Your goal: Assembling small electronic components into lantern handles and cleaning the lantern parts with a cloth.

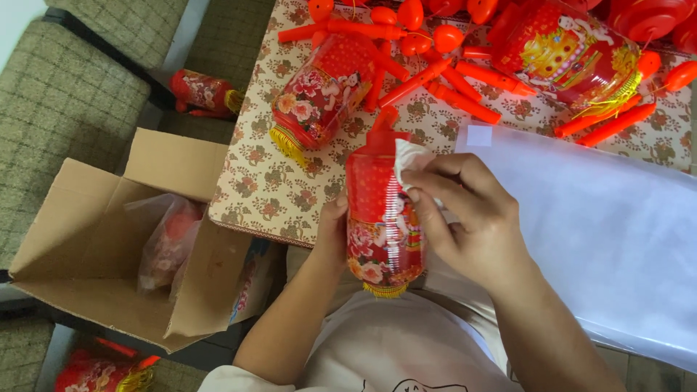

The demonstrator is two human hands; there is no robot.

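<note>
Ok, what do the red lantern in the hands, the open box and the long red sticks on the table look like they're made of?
Lantern: probably thin glossy plastic film, as it shines and is finely ribbed.
Box: brown corrugated cardboard, matte, with folded flaps.
Sticks: likely smooth molded plastic, uniform orange-red with a slight sheen.

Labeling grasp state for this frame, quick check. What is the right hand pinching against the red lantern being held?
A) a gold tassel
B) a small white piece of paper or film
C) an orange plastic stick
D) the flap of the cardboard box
B: the right hand pinches a small white piece against the upper side of the red lantern, while the left hand steadies the lantern from the other side.
</note>
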